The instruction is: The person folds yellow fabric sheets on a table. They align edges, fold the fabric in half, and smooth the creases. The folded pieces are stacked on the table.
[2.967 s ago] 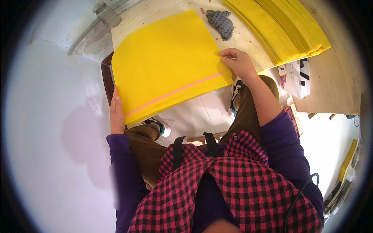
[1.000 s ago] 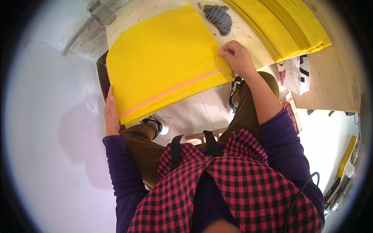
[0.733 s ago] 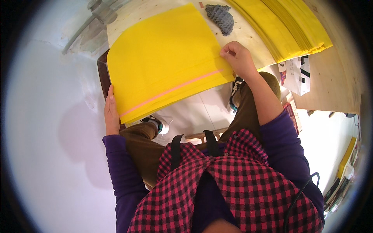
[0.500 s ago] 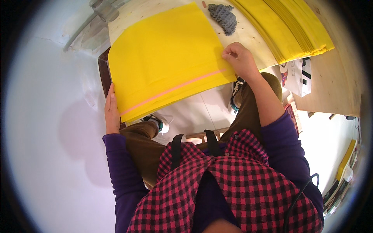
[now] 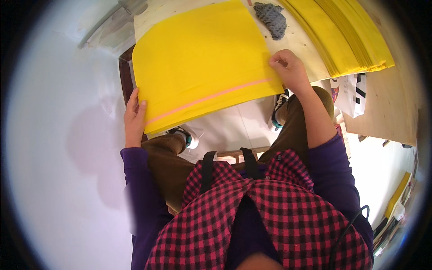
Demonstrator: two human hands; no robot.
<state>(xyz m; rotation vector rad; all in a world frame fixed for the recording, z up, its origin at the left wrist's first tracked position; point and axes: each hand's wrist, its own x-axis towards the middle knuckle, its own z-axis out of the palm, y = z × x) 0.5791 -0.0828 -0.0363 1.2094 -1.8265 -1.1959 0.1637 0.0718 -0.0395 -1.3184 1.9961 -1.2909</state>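
Observation:
A large yellow sheet [image 5: 202, 58], thin and fabric-like, lies flat on a stack of the same, with several layers showing along the near edge. A narrow pink strip [image 5: 209, 98] runs across it near that edge. My left hand [image 5: 135, 118] rests against the stack's left edge, fingers stretched out and the thumb apart. At the right edge, just above the strip's end, my right hand [image 5: 291, 71] has thumb and forefinger pinched together on the sheet's margin; the other fingers are curled. The fingertips hide how much of the sheet is between them.
A crumpled grey knitted cloth [image 5: 271, 20] lies on the pale wooden table [image 5: 300, 50]. Farther right are folded piles of yellow sheets [image 5: 346, 38]. A white printed bag [image 5: 353, 93] hangs below them. At the left stands a white wall [image 5: 67, 148]. My legs are under the near edge.
The whole view has shifted slightly, moving the scene to the right. My left hand's thumb has come apart from its fingers at the stack's edge. My right hand stays pinched at the right margin.

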